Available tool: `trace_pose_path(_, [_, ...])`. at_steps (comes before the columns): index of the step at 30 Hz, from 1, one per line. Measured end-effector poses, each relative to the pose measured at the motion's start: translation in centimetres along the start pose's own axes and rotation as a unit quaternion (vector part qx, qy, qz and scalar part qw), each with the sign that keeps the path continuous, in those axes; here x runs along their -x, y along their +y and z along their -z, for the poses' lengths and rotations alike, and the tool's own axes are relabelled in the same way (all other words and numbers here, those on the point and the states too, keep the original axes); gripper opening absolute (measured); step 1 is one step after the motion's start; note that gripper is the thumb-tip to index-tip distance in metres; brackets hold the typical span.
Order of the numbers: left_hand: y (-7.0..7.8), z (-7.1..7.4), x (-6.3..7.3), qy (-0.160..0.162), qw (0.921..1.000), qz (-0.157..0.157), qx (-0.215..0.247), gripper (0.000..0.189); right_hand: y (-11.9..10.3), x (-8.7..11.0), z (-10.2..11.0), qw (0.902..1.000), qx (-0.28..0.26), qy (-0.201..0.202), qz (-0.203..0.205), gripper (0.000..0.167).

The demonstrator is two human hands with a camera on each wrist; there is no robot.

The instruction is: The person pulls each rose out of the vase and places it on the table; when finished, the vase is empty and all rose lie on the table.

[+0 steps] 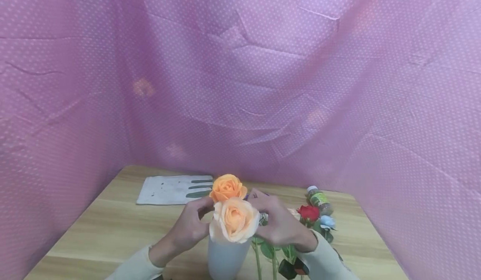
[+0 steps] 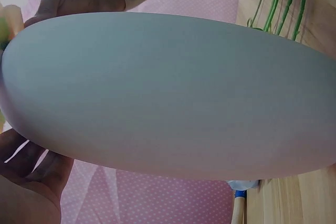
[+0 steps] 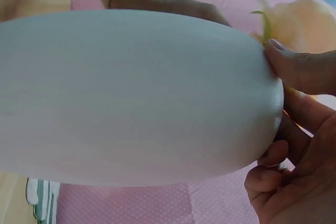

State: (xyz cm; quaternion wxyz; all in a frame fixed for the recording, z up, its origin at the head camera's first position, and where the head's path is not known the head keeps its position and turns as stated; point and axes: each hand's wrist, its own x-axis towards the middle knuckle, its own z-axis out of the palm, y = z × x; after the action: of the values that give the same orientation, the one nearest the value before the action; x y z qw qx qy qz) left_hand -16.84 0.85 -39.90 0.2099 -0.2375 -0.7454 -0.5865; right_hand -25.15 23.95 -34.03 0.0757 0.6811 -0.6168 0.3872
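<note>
A tall pale grey-white vase (image 1: 226,257) stands upright in front of me. At its mouth are a peach rose (image 1: 236,220) and, behind it, an orange rose (image 1: 227,187). My left hand (image 1: 193,223) holds the left side of the vase's mouth; in the left wrist view its fingers (image 2: 52,174) bend against the rim, thumb unseen. My right hand (image 1: 277,221) grips the rim from the other side. The right wrist view shows its thumb (image 3: 302,69) on the edge beside the peach bloom, its fingers curled. The roses' stems are hidden.
A white cloth with green stripes (image 1: 173,190) lies at the back left of the wooden table (image 1: 109,225). To the right are a red rose (image 1: 309,212), a light-blue rose (image 1: 327,222), several green stems (image 1: 257,258) and a capped bottle (image 1: 320,199). Pink dotted fabric (image 1: 240,83) surrounds the table.
</note>
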Motion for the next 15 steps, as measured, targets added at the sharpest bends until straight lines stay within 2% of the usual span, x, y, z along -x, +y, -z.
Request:
trace_pose_path(5, [0.0,-0.3,0.1,-0.003,0.9996,-0.029,0.003,0.040,0.2,0.4,0.0,0.9957,-0.082,0.007,-0.043,0.040])
trace_pose_path(8, [-0.1,-0.4,0.1,-0.004,0.9995,-0.031,-0.002,0.044,0.3,0.8,-0.1,0.9904,-0.119,0.032,-0.063,0.041])
trace_pose_path(11, [-0.1,-0.5,0.2,-0.004,0.9998,-0.018,-0.009,0.048,-0.1,1.2,-0.2,0.9808,-0.143,0.091,-0.097,0.039])
trace_pose_path(13, [-0.1,-0.5,0.2,-0.003,1.0000,-0.006,-0.006,0.050,-0.7,1.2,-0.2,0.9681,-0.160,0.137,-0.136,0.044])
trace_pose_path(15, [-0.1,-0.5,0.3,-0.004,1.0000,-0.001,-0.004,0.050,-1.2,1.1,-0.2,0.9552,-0.181,0.181,-0.148,0.050])
